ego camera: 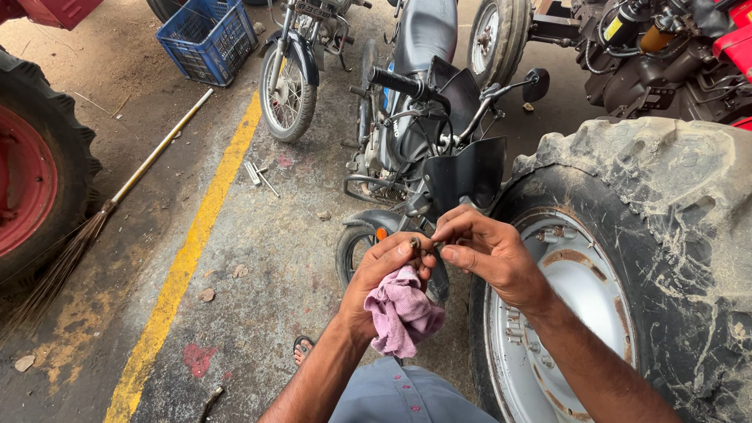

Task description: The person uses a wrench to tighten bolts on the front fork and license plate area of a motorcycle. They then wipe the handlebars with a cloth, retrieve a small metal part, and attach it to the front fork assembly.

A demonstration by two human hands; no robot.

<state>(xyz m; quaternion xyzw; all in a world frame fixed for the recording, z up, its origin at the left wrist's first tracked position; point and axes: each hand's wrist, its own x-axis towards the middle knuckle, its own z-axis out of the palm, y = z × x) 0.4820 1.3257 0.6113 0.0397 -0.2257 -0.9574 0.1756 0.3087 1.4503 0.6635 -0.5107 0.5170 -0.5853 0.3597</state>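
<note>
Small dark metal bolt-like part (414,243) pinched mid-frame between left hand (381,278), also clutching crumpled pink cloth rag (401,309), and right hand (484,252) fingertips, axis roughly sideways.

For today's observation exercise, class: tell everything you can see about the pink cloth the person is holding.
The pink cloth is a faded, pinkish-mauve rag of soft woven fabric, crumpled into loose folds. It hangs bunched from the left hand, tucked in the palm under the curled fingers and draping over the wrist. It looks worn and slightly grimy. It sits above the person's grey shirt, beside the large muddy tractor tyre. The right hand does not touch it.
</note>
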